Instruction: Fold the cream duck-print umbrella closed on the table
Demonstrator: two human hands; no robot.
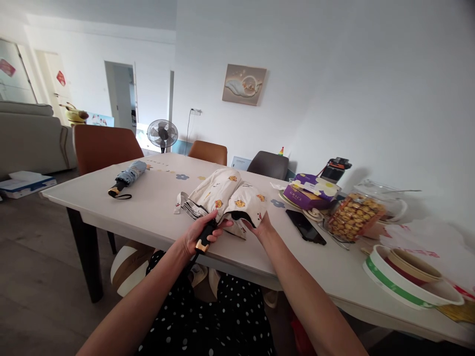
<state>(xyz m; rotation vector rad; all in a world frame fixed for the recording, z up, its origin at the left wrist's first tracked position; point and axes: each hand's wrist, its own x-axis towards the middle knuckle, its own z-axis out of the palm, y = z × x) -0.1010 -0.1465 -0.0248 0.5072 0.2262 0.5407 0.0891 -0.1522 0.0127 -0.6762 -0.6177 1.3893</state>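
A white folding umbrella (213, 192) with small orange cartoon prints lies loosely bunched at the table's near edge, its canopy folds puffed out and untied. Its metal ribs show on the left side. My left hand (200, 235) is closed round the black handle with the gold-coloured end. At the right side of the canopy, my right hand (261, 226) holds the fabric, its fingers mostly hidden by a fold. A second umbrella (130, 174), blue-grey and folded up, lies farther left with its black and gold handle towards me.
On the white table (156, 207), a black phone (305, 227) lies right of the umbrella. Beyond it are a purple box (308, 197), a clear jar of snacks (356, 215) and stacked bowls (399, 284). Chairs (106, 148) line the far side. A fan (162, 133) stands behind.
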